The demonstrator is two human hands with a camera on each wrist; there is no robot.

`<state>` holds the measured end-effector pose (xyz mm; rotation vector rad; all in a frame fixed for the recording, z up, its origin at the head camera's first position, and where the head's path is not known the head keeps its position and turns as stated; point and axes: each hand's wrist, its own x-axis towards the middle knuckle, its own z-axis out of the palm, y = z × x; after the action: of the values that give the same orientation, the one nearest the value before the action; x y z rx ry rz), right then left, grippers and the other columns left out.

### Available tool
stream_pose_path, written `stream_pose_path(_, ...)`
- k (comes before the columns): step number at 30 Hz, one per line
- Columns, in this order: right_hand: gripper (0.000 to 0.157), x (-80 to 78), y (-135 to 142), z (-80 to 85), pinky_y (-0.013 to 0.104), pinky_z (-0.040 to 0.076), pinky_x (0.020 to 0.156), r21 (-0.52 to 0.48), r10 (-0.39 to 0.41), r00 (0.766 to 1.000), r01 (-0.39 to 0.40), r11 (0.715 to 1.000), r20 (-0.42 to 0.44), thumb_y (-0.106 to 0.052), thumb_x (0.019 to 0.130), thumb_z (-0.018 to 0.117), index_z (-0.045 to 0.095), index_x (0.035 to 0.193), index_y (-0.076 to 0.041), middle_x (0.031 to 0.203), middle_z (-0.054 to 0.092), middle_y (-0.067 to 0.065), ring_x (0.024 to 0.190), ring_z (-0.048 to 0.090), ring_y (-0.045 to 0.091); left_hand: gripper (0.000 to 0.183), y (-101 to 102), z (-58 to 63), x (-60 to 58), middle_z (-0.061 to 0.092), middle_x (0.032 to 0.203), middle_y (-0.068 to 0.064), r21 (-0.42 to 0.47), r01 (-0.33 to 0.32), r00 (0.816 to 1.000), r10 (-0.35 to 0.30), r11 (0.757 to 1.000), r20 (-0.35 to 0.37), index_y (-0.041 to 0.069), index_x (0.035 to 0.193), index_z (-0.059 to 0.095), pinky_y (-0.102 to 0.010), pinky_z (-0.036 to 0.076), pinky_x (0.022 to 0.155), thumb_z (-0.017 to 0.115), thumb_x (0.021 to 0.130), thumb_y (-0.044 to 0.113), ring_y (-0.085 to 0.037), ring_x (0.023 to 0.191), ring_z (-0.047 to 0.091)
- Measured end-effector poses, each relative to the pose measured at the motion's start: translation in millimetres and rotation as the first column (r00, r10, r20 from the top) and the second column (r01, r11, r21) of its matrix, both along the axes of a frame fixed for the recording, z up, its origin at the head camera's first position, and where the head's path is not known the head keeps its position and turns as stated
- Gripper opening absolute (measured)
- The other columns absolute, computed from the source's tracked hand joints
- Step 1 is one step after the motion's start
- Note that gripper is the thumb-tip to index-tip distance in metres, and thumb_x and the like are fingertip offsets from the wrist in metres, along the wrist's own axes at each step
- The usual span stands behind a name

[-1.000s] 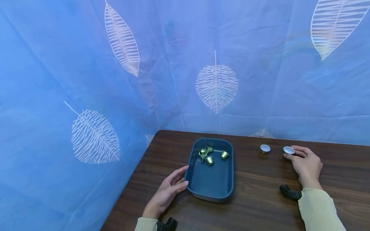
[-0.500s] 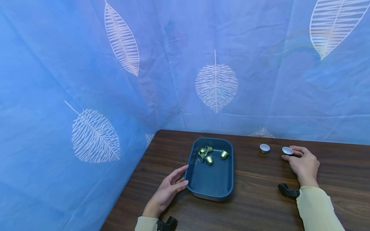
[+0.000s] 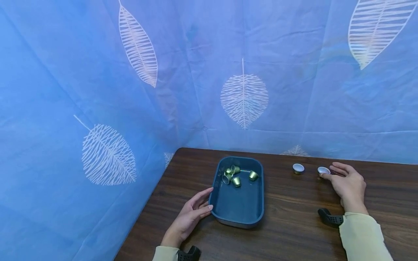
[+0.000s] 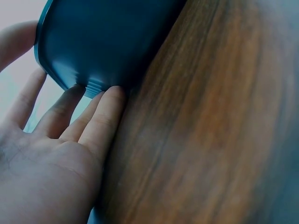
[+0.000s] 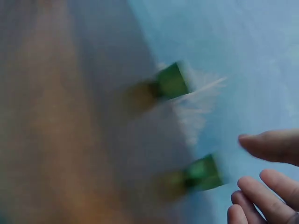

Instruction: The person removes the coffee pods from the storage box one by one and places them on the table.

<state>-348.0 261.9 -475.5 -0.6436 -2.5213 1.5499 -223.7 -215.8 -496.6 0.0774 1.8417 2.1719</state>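
Observation:
My left hand (image 3: 187, 219) touches the left side of a dark blue rectangular tray (image 3: 240, 219) with its fingertips. Fairly straight fingers lie against the tray's wall (image 4: 105, 46) in the left wrist view. Several green-gold coffee capsules (image 3: 236, 181) lie at the tray's far end. To the right, two more capsules stand on the table with their pale wide ends up. My right hand (image 3: 351, 188) is beside the nearer capsule (image 3: 323, 170), thumb and fingers spread apart. In the right wrist view a gap shows between the fingertips and that green capsule (image 5: 204, 172). The other capsule (image 3: 298, 168) stands to its left.
The dark wooden table (image 3: 287, 224) ends at a back edge close behind the two standing capsules. A blue cloth (image 3: 196, 90) with white leaf prints hangs behind the table and along its left side.
The right hand held the right-hand capsule earlier and set it on the table slightly further left. Now its fingers have parted from it. The left hand and tray stay put.

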Motion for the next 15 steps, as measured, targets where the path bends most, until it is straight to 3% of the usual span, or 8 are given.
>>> stream_pose_path(4, 0.074, 10.3, 0.2, 30.6, 0.016, 0.047, 0.081, -0.217, -0.048, 0.994, 0.026, 0.976, -0.101, -0.047, 0.077, 0.077, 0.047, 0.143, -0.030, 0.125, 0.060, -0.021, 0.101, 0.055, -0.005, 0.053, -1.2, 0.5, -0.8, 0.031, 0.156, -0.003, -0.009, 0.004, 1.000, -0.004, 1.000, -0.012, 0.024, 0.145, 0.044, -0.043, 0.041, 0.107, 0.063, 0.095, 0.019, -0.032, 0.143, 0.031)
stream_pose_path(7, 0.071, 16.7, -2.1, 50.3, 0.008, 0.042, 0.076, -0.360, -0.082, 0.977, 0.005, 0.933, -0.199, -0.041, 0.073, 0.082, 0.054, 0.137, -0.031, 0.122, 0.062, -0.021, 0.097, 0.055, -0.009, 0.053, -1.5, 1.4, -2.5, 0.032, 0.156, -0.001, -0.010, 0.009, 1.000, -0.009, 1.000, -0.028, 0.025, 0.145, 0.044, -0.043, 0.041, 0.107, 0.062, 0.095, 0.019, -0.031, 0.143, 0.030)
stream_pose_path(9, 0.070, 19.6, -4.8, 58.0, 0.005, 0.041, 0.069, -0.403, -0.086, 0.968, -0.018, 0.915, -0.238, -0.038, 0.071, 0.083, 0.056, 0.135, -0.029, 0.122, 0.064, -0.019, 0.098, 0.057, -0.009, 0.053, -1.7, 1.9, -2.8, 0.033, 0.156, 0.000, -0.007, 0.008, 1.000, -0.008, 1.000, -0.025, 0.026, 0.144, 0.045, -0.042, 0.041, 0.107, 0.063, 0.095, 0.019, -0.030, 0.143, 0.030)
stream_pose_path(15, 0.067, 23.8, -12.9, 61.0, 0.005, 0.041, 0.071, -0.413, -0.064, 0.964, -0.050, 0.909, -0.259, -0.036, 0.073, 0.083, 0.057, 0.134, -0.028, 0.122, 0.064, -0.017, 0.096, 0.059, -0.010, 0.054, -1.4, -0.5, 0.0, 0.033, 0.155, 0.000, 0.002, 0.001, 1.000, -0.001, 1.000, -0.012, 0.026, 0.144, 0.045, -0.041, 0.042, 0.106, 0.064, 0.094, 0.019, -0.029, 0.143, 0.031)
